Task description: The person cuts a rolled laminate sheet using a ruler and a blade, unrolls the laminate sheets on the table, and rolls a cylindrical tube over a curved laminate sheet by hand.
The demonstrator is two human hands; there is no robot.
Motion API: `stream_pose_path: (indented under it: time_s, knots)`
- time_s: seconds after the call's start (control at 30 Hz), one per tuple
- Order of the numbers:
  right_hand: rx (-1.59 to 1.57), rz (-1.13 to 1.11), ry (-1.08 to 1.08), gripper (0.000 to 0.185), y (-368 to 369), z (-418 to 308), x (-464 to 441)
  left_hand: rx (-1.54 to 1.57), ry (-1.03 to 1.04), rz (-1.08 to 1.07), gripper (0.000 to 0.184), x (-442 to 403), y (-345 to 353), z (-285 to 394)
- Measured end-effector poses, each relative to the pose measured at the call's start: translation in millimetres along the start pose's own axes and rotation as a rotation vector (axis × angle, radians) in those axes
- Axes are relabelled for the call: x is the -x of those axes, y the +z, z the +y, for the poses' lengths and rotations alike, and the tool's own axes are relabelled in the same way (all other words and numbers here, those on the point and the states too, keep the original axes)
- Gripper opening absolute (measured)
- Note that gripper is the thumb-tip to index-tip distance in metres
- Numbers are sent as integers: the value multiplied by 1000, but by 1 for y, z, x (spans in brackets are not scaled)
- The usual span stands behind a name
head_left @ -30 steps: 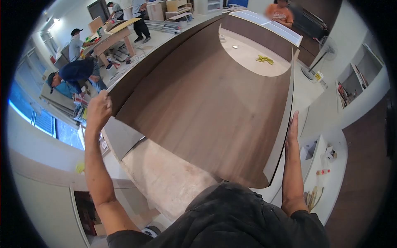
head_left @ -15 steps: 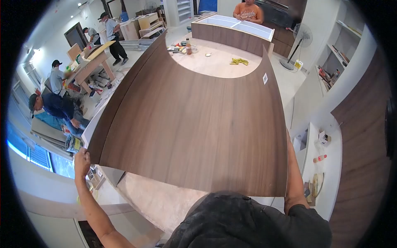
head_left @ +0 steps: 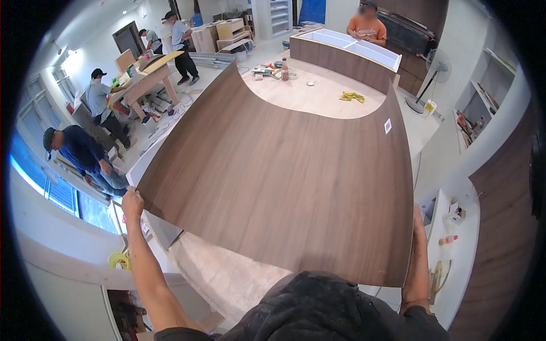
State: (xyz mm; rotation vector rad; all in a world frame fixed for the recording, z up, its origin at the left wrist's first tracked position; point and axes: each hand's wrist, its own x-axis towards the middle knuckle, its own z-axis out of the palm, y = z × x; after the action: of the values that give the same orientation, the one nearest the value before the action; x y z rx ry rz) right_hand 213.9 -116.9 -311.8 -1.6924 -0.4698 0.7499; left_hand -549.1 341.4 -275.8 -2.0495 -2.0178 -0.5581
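A large brown wood-grain laminate sheet (head_left: 284, 187) is held bowed in front of me, its side edges curling up. My left hand (head_left: 132, 203) is closed around the sheet's near left corner. At the right edge, my right hand (head_left: 418, 221) grips the sheet, its fingers mostly hidden behind it. A small white label (head_left: 388, 126) sticks to the sheet near its far right corner. Beneath the sheet lies a pale wooden worktop (head_left: 227, 273), showing at the near side and beyond the far edge.
On the worktop's far part are a bottle (head_left: 285, 69), small tools and yellow-green gloves (head_left: 352, 97). Behind stands a brown curved cabinet piece (head_left: 341, 59) with a person in orange. Several people work at left. A fan (head_left: 435, 74) and shelves (head_left: 483, 102) stand at right.
The view has shifted, so the scene sits lower and further right. The darker band along the sheet's left side no longer shows. Both hands stay on the sheet's edges.
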Motion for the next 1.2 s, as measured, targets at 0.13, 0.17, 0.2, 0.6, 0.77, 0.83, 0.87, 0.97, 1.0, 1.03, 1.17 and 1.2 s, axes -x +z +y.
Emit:
stream_pose_path:
  time_s: [0.13, 0.17, 0.2, 0.6, 0.77, 0.83, 0.87, 0.97, 1.0, 1.03, 1.17, 1.2]
  knots:
    - [152, 41, -117, 46, -7, 6, -2, -81, -60, 9, 21, 8, 8, -8]
    - [151, 60, -119, 47, -7, 2, -3, -100, -74, 7, 20, 8, 11, -7]
    - [150, 78, -123, 49, -7, -3, -5, -130, -76, 44, 19, 9, 14, -7]
    - [15, -180, -67, 65, 50, -89, 47, -357, 172, 295, 51, 42, 14, 123]
    - [85, -60, -117, 48, 35, -66, 36, -318, 179, 122, 56, 40, 57, 106]
    - [209, -22, -112, 45, 24, -58, 32, -367, 106, 92, 55, 43, 72, 96]
    - [271, -7, -108, 43, 19, -55, 28, -389, 91, 123, 52, 44, 71, 99]
    - [441, 50, -61, 38, -14, -43, 11, -252, -165, -141, 46, 37, 59, 108]
    - [468, 48, -57, 37, -24, -39, 5, -279, -157, -122, 44, 38, 62, 106]
    - [362, 34, -17, 37, -25, -44, 8, -306, -148, -101, 41, 38, 68, 98]
    - [29, -43, 69, 40, -47, -54, 18, -245, -125, -97, 31, 33, 86, 77]
    - [-30, -71, 75, 41, -55, -49, 18, -204, -86, -164, 29, 30, 85, 74]
